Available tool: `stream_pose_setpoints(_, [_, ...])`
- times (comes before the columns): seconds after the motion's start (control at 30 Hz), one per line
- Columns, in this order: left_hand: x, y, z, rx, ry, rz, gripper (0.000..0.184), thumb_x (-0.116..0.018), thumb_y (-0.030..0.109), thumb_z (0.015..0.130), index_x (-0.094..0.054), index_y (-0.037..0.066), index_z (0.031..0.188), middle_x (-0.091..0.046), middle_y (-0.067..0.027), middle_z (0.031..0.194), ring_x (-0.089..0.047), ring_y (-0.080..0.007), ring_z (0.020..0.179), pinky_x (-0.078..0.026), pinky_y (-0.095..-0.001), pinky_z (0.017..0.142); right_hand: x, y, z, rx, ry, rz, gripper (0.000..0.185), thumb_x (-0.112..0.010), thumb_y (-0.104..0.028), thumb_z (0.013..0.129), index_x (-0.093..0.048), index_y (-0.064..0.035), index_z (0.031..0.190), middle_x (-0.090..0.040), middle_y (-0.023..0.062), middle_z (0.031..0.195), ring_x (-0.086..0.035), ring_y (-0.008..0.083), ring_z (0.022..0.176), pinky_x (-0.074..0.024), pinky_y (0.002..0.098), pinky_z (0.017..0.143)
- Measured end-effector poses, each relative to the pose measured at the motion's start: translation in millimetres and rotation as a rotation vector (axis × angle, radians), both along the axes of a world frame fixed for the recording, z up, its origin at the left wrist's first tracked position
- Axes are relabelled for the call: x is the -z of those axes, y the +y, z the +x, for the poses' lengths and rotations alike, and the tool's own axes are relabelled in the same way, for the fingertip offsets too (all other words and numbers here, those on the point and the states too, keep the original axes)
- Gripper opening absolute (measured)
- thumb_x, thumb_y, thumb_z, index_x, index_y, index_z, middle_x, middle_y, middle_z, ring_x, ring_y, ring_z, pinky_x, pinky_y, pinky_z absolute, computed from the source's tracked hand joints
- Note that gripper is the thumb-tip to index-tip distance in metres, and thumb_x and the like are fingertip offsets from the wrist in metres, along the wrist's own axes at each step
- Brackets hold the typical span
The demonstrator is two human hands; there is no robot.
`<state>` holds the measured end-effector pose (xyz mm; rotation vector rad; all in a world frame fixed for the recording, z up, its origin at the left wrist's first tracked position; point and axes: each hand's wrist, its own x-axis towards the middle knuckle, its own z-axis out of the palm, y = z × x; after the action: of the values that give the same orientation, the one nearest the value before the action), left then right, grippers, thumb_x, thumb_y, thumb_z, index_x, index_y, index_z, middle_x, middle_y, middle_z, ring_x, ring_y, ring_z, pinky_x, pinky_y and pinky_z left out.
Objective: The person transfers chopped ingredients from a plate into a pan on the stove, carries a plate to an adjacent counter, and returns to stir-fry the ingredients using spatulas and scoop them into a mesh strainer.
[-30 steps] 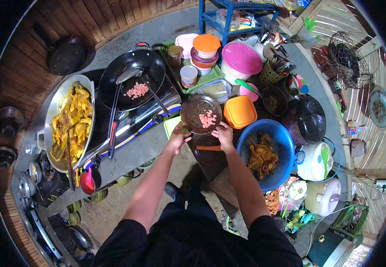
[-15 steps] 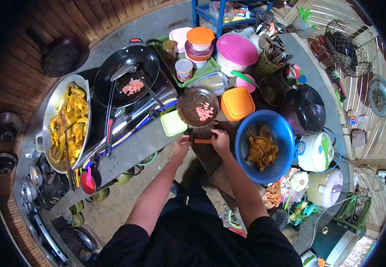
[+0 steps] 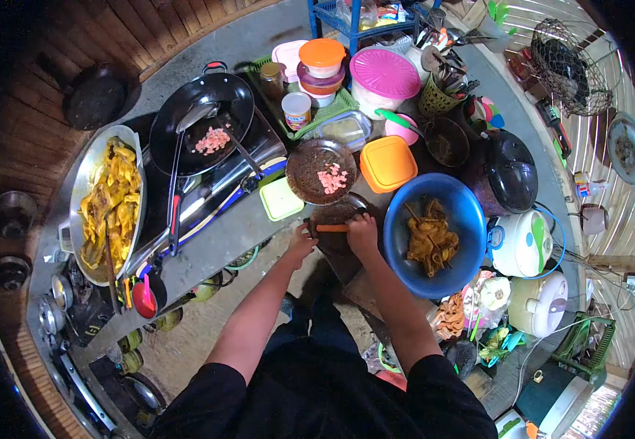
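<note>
A slim orange stick (image 3: 332, 227), perhaps a carrot, lies crosswise between my two hands at the counter's edge. My right hand (image 3: 362, 233) is closed around its right end. At its left end my left hand (image 3: 302, 244) has its fingers pinched together. Behind the stick is a dark, round-edged surface (image 3: 341, 210), partly covered by my right hand. Just beyond sits a brown shallow pan (image 3: 304, 172) with diced pink pieces (image 3: 332, 178). A light green lid or box (image 3: 281, 200) is left of it, and an orange lidded box (image 3: 388, 164) right.
A blue basin (image 3: 435, 285) with browned meat stands by my right forearm. To the left are a black wok (image 3: 167, 139) with pink bits and a spatula, and a silver pan (image 3: 83, 168) of yellow chicken. Tubs, a rice cooker (image 3: 520, 245) and a blue rack (image 3: 357, 29) surround the counter.
My left hand has come up to the left end of the orange stick. More of the dark round-edged surface shows behind it. The whole view has shifted slightly.
</note>
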<state>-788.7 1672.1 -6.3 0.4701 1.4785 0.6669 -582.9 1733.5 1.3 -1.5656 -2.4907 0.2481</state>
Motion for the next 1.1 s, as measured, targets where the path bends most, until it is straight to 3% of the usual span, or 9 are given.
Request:
stream_pose_setpoints(0.1, [0.7, -1.2, 2.0, -0.053, -0.04, -0.012, 0.078, -0.068, 0.003, 0.082, -0.026, 0.013, 0.147, -0.049, -0.0162, 0.131, -0.054, -0.0238, 0.109, -0.049, -0.0387, 0.087, -7.8, 0.0, 0.5, -0.027, -0.061, 0.008, 0.019, -0.065, -0.013, 0.071, -0.073, -0.013, 0.088, -0.065, 0.0076, 0.091, -0.057, 0.0265, 0.096, -0.0436, 0.0402, 0.083])
stream_pose_setpoints(0.3, [21.7, -0.3, 8.7, -0.064, -0.015, -0.045, 0.074, -0.071, 0.004, 0.081, -0.033, 0.009, 0.144, -0.061, -0.0099, 0.103, -0.062, -0.0188, 0.081, -0.054, -0.0328, 0.068, -15.4, -5.0, 3.0, -0.032, -0.083, -0.031, 0.014, -0.059, -0.014, 0.078, -0.071, -0.0109, 0.085, -0.062, 0.009, 0.096, -0.057, 0.0274, 0.097, -0.0439, 0.0414, 0.085])
stream_pose_setpoints(0.37, [7.2, -2.0, 19.7, -0.128, 0.049, -0.031, 0.06, -0.071, 0.005, 0.081, -0.045, 0.006, 0.135, -0.062, -0.008, 0.09, -0.062, -0.0181, 0.07, -0.054, -0.0305, 0.059, -14.7, -9.5, 2.8, -0.036, -0.072, -0.056, 0.013, -0.057, -0.014, 0.081, -0.069, -0.0082, 0.083, -0.061, 0.0109, 0.098, -0.056, 0.0291, 0.097, -0.0445, 0.0429, 0.086])
stream_pose_setpoints(0.4, [1.4, -2.6, 21.6, -0.126, 0.048, -0.032, 0.06, -0.071, 0.005, 0.081, -0.045, 0.006, 0.135, -0.062, -0.008, 0.09, -0.062, -0.0181, 0.07, -0.054, -0.0305, 0.059, -11.4, -11.5, 4.1, 0.029, -0.078, -0.103, 0.014, -0.06, -0.017, 0.082, -0.069, -0.01, 0.09, -0.061, 0.0101, 0.099, -0.056, 0.0294, 0.101, -0.0443, 0.0444, 0.088])
stream_pose_setpoints(0.47, [-9.8, -1.9, 27.2, -0.042, 0.035, -0.032, 0.037, -0.068, 0.006, 0.084, -0.057, 0.004, 0.119, -0.064, -0.0087, 0.086, -0.063, -0.0184, 0.07, -0.054, -0.0318, 0.059, -5.1, -14.6, 8.5, 0.094, -0.09, -0.15, 0.018, -0.063, -0.02, 0.083, -0.07, -0.0118, 0.097, -0.061, 0.0093, 0.101, -0.056, 0.0297, 0.105, -0.044, 0.0458, 0.09])
stream_pose_setpoints(0.57, [10.1, -6.7, 31.5, -0.024, 0.059, 0.027, 0.02, -0.065, 0.008, 0.087, -0.061, 0.003, 0.106, -0.065, -0.0098, 0.086, -0.064, -0.0189, 0.071, -0.055, -0.0328, 0.06, -6.1, -19.1, 9.6, 0.122, -0.107, -0.202, 0.022, -0.066, -0.023, 0.082, -0.068, -0.0106, 0.1, -0.061, 0.0107, 0.102, -0.057, 0.0316, 0.105, -0.0443, 0.0477, 0.091])
stream_pose_setpoints(0.63, [-1.8, -7.3, 29.4, -0.026, 0.085, -0.01, 0.02, -0.063, 0.007, 0.087, -0.061, 0.003, 0.107, -0.066, -0.0097, 0.088, -0.065, -0.0192, 0.073, -0.055, -0.0333, 0.06, -18.3, -20.3, 7.6, 0.173, -0.106, -0.314, 0.025, -0.068, -0.024, 0.08, -0.067, -0.0105, 0.102, -0.062, 0.0121, 0.102, -0.059, 0.0323, 0.101, -0.0458, 0.0458, 0.089])
stream_pose_setpoints(0.87, [4.1, -27.8, 5.7, -0.06, 0.108, -0.043, 0.023, -0.059, 0.005, 0.09, -0.061, 0.003, 0.113, -0.067, -0.0092, 0.096, -0.067, -0.0207, 0.081, -0.058, -0.0347, 0.066, -24.0, -27.8, 2.9, 0.219, 0.086, -0.281, 0.021, -0.07, -0.026, 0.078, -0.069, -0.0089, 0.091, -0.063, 0.0137, 0.091, -0.063, 0.0337, 0.09, -0.0504, 0.0456, 0.079])
stream_pose_setpoints(1.1, [-14.1, -54.9, -19.9, -0.154, 0.032, -0.079, 0.027, -0.057, 0.003, 0.09, -0.06, 0.003, 0.117, -0.066, -0.0097, 0.102, -0.067, -0.0221, 0.086, -0.059, -0.0366, 0.071, -37.5, -27.4, -8.5, 0.091, 0.241, -0.276, 0.016, -0.068, -0.021, 0.072, -0.069, -0.0066, 0.078, -0.062, 0.0153, 0.079, -0.063, 0.0356, 0.077, -0.0513, 0.0456, 0.07])
